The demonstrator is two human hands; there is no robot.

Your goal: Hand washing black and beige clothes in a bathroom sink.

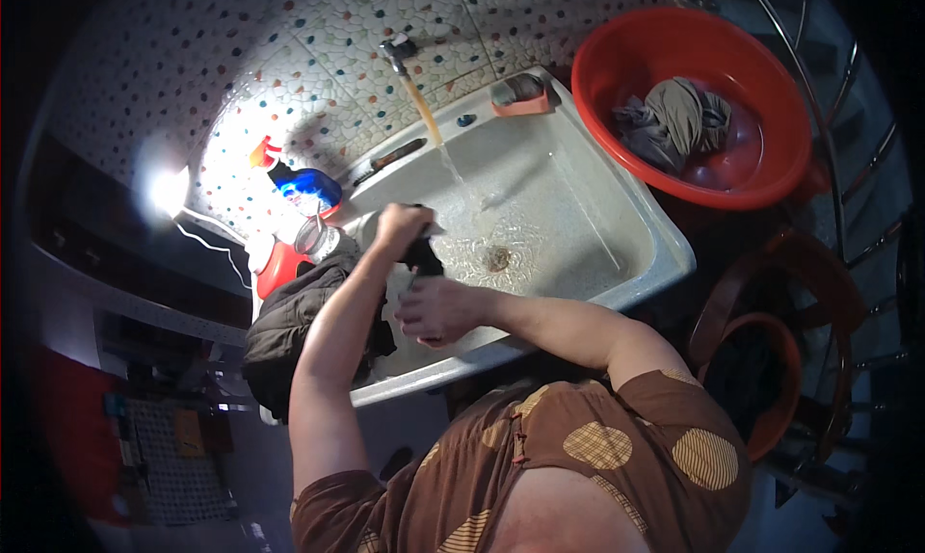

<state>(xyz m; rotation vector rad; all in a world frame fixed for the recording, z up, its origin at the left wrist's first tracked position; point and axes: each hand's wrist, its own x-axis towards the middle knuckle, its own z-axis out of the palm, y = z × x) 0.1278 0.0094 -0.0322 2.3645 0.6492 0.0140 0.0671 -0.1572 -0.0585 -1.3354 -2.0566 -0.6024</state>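
Note:
Over the left part of a pale sink basin (571, 192), my left hand (405, 229) is closed on a dark cloth item (425, 258). It stretches down to my right hand (442, 311), whose curled fingers grip its lower end; a small part there looks pinkish, too little seen to name. Water runs from a tap with a yellowish spout (421, 108) onto the basin floor and spreads around the drain (498, 257). Beside my left forearm, a dark padded garment (289, 332) lies over the sink's left side.
A red plastic tub (600, 137) with wet grey cloth (679, 119) stands at the upper right. On the back rim are a pink soap dish (522, 106) and a dark-handled brush or tool (390, 161). A blue spray bottle (307, 186), a glass jar (316, 236) and a bright lamp (170, 192) are at the left.

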